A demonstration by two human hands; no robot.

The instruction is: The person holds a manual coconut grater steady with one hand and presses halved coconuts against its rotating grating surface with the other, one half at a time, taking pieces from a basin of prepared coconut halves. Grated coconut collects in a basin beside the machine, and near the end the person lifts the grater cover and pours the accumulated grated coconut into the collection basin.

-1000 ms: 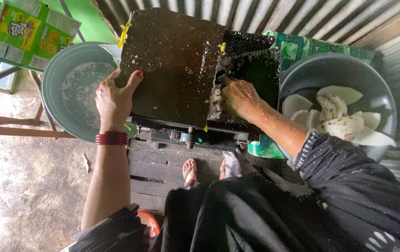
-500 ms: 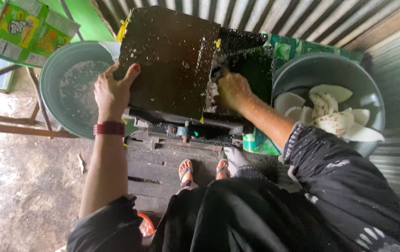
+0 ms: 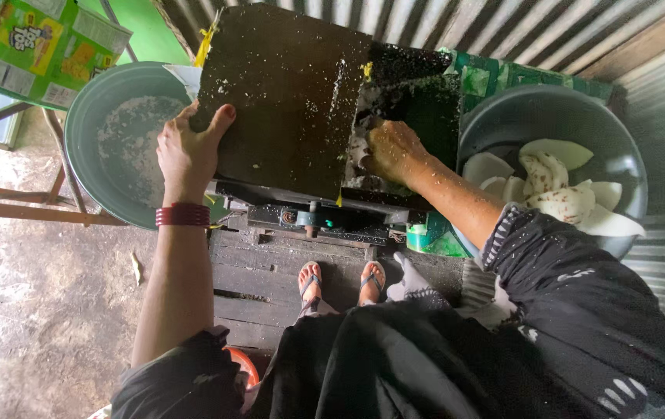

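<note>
A dark grating machine [image 3: 286, 101] was carried on a wooden plank platform [image 3: 270, 271]. Two grey basins [image 3: 92, 116] [image 3: 550, 109] were set beside it.

Right hand [image 3: 394, 151] fingers deep in the dark machine [image 3: 286, 101], fingertips hidden.

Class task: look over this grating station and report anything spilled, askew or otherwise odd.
White shreds are scattered over the dark machine cover beside the left hand and cling around the opening where the right hand presses. The white pieces stay inside the grey basin. Nothing looks broken or tipped.
</note>
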